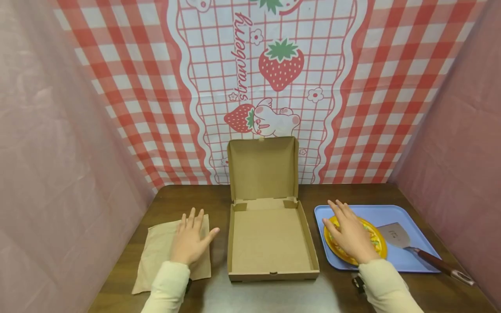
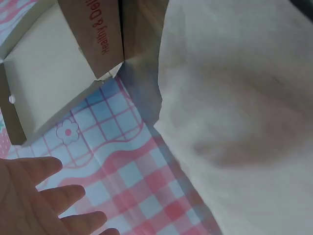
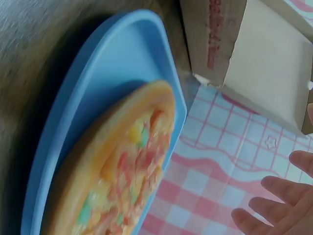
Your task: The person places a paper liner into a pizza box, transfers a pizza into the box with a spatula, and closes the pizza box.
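Note:
My left hand [image 1: 190, 240], fingers spread, hovers over a beige sheet [image 1: 156, 252], paper or cloth, on the left of the table. My right hand [image 1: 348, 237] is held over a small pizza [image 1: 377, 243], partly hiding it, with straight fingers and nothing in them. The pizza lies on a blue tray [image 1: 420, 261], and the right wrist view shows its crust and colourful toppings [image 3: 127, 171]. Beside it on the tray lies a pizza server [image 1: 397, 234] with a brown handle overhanging the tray's front right. Between my hands stands a cardboard pizza box [image 1: 270, 239], its lid raised.
Under everything is a dark brown wooden table [image 1: 184, 198]. Behind it hangs a red-and-white checked cloth [image 1: 133, 87] with strawberry prints. Pink curtains [image 1: 450, 130] close off both sides. The box's raised lid [image 1: 264, 169] stands near the back cloth.

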A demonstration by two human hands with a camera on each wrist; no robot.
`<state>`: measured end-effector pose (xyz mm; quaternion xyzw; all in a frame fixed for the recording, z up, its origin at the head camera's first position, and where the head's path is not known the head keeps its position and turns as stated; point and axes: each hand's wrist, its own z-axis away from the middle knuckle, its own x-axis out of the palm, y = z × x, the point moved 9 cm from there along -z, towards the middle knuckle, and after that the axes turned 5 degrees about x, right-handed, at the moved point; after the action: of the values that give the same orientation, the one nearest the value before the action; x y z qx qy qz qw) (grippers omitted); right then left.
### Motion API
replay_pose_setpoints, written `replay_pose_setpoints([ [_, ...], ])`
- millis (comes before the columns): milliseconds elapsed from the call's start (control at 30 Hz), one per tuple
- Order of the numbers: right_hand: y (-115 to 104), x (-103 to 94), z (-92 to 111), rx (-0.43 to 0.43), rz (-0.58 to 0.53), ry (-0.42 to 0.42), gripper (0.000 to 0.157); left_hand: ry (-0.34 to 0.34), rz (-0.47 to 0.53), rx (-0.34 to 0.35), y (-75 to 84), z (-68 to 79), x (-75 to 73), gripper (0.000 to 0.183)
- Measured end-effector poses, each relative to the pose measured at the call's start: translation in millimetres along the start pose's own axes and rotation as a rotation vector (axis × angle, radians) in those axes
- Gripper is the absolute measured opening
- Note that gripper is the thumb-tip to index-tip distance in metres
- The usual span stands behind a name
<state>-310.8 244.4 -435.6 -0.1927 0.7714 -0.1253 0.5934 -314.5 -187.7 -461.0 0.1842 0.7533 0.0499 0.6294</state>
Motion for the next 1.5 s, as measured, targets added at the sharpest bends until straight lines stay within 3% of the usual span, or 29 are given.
replay_pose_setpoints([
  [233, -5, 14.1, -2, -0.006, -0.164, -0.028, 0.059, 0.007, 0.077, -0.046, -20.0, 7.9, -9.3, 0.086],
  [567, 2, 43.0, 6, 0.127, -0.333, -0.138, 0.057, -0.020, 0.108, -0.174, -69.4, 32.1, -7.6, 0.078],
  [833, -1, 58.2, 10, 0.142, -0.353, -0.184, 0.056, -0.058, 0.094, -0.248, -105.9, 46.7, -10.4, 0.073],
  [1100, -2, 66.2, 13, 0.144, -0.360, -0.177, 0.051, -0.139, 0.087, -0.394, -138.2, 58.9, -10.3, 0.079],
  [1300, -3, 71.8, 15, 0.155, -0.391, -0.207, 0.047, -0.165, 0.086, -0.449, -153.6, 64.8, -8.5, 0.080],
  [1500, -4, 76.2, 16, 0.160, -0.433, -0.223, 0.046, -0.155, 0.093, -0.453, -159.6, 66.2, -11.4, 0.069],
])
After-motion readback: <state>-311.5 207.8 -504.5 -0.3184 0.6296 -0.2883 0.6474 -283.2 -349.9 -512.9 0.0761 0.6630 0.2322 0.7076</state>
